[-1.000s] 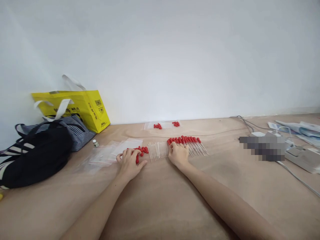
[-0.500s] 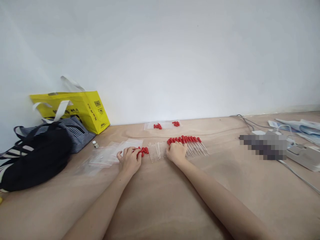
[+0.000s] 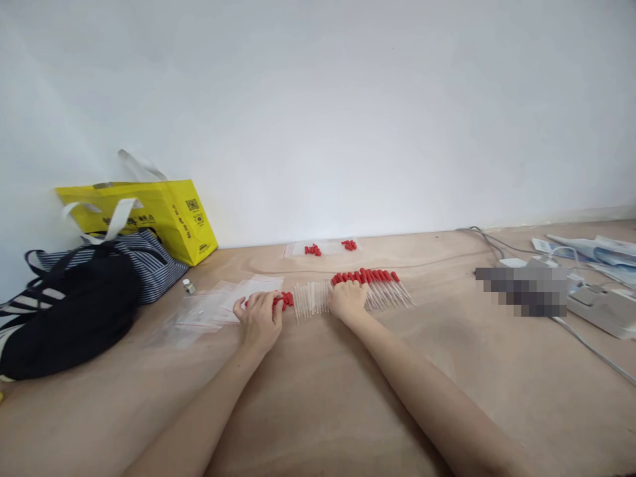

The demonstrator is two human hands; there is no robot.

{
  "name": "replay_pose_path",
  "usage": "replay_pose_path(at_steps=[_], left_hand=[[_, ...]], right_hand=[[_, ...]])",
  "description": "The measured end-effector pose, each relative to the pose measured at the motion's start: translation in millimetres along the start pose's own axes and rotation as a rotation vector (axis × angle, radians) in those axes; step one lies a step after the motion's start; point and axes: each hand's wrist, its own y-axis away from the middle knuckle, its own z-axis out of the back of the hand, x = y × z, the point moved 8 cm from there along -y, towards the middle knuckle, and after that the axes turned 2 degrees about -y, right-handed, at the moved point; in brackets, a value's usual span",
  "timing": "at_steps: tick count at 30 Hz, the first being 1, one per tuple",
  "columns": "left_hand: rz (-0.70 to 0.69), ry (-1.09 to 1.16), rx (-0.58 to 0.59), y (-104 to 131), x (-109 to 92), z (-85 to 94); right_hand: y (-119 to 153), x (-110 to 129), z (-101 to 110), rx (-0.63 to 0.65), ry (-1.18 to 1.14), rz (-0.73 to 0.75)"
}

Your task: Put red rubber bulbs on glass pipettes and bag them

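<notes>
A row of thin clear droppers or tubes [image 3: 311,299] lies on the wooden table, uncapped on its left part. On the right part, red bulbs [image 3: 377,275] top the tubes. My right hand [image 3: 349,299] rests at the middle of the row, fingers curled over the tubes just below the red bulbs; what its fingertips hold is hidden. Left of the row, my left hand [image 3: 261,317] lies over a small pile of loose red bulbs [image 3: 287,300], its fingers bent and somewhat apart. Clear plastic bags [image 3: 213,310] spread out beside it.
Against the wall lies a clear bag with red bulbs [image 3: 313,250] and tubes. A yellow bag [image 3: 191,225], striped bag [image 3: 166,265], black bag [image 3: 84,308] and small bottle [image 3: 189,286] are at left. Cables, a power strip [image 3: 603,306] and blue-white packets [image 3: 601,255] lie at right.
My left hand has shifted slightly over the loose red bulbs. My right hand has moved slightly left along the row.
</notes>
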Motion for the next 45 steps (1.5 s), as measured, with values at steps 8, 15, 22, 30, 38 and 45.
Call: replay_pose_path(at_steps=[8,15,22,30,38,45], left_hand=[[-0.269,0.241,0.226,30.4,-60.8,-16.1],[-0.289,0.306,0.307,34.1,-76.9,-18.7],[-0.286,0.322,0.33,34.9,-78.1,-18.0],[-0.215,0.384,0.315,35.8,-76.8,-20.6],[-0.218,0.448,0.336,38.6,-80.6,-19.4],[-0.304,0.44,0.347,42.4,-90.2,-14.8]], right_hand=[[57.7,-35.6,20.7,0.049,-0.298,0.408],[90.0,-48.7,25.0,0.013,-0.389,0.674],[93.2,-32.3,19.5,0.031,-0.343,0.714],[99.3,-28.1,25.3,0.002,-0.352,0.712],[103.0,-22.2,31.7,-0.023,-0.328,0.764],[104.3,-22.1,38.1,-0.085,-0.262,0.787]])
